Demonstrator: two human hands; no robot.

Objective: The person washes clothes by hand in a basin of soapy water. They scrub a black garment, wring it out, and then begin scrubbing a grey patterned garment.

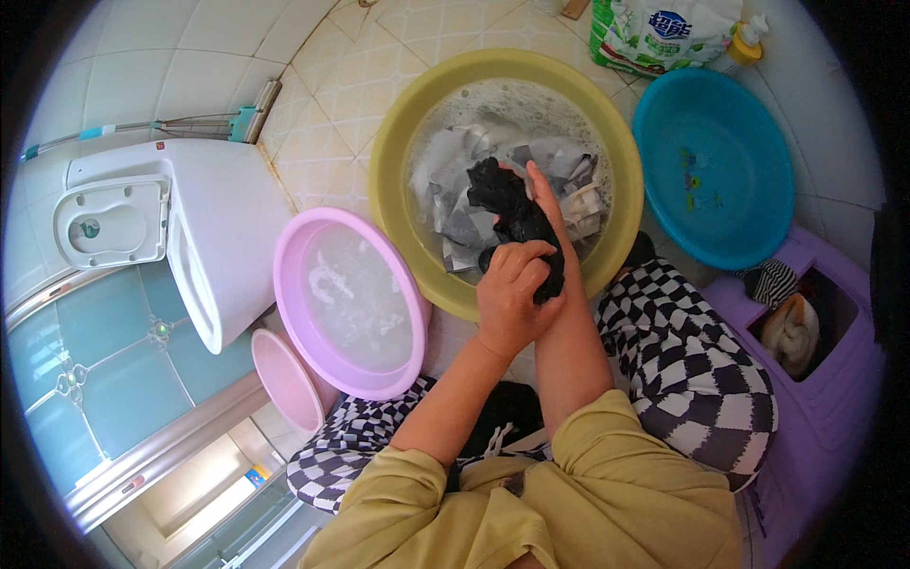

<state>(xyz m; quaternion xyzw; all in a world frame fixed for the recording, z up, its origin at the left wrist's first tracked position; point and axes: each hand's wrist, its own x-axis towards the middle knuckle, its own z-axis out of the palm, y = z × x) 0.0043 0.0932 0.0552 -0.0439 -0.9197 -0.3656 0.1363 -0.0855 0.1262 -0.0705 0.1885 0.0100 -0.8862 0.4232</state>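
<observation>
A wet black cloth item [522, 217] lies along the palm and wrist of my right hand [546, 195], above a yellow plastic basin [384, 178]. My left hand [515, 284] grips the cloth's lower end near my right forearm, its fingers curled over the fabric. The right hand's fingers point away from me and are partly hidden behind the cloth; how firmly they hold it does not show. In the basin, grey and white patterned fabric [462, 220] soaks in sudsy water.
A pink basin [284, 284] of cloudy water stands left of the yellow one, with a smaller pink basin [284, 377] beside it. On the right are a blue basin [739, 156], a detergent bag [661, 35], a pump bottle [746, 46] and a purple container [817, 441] holding cloth items.
</observation>
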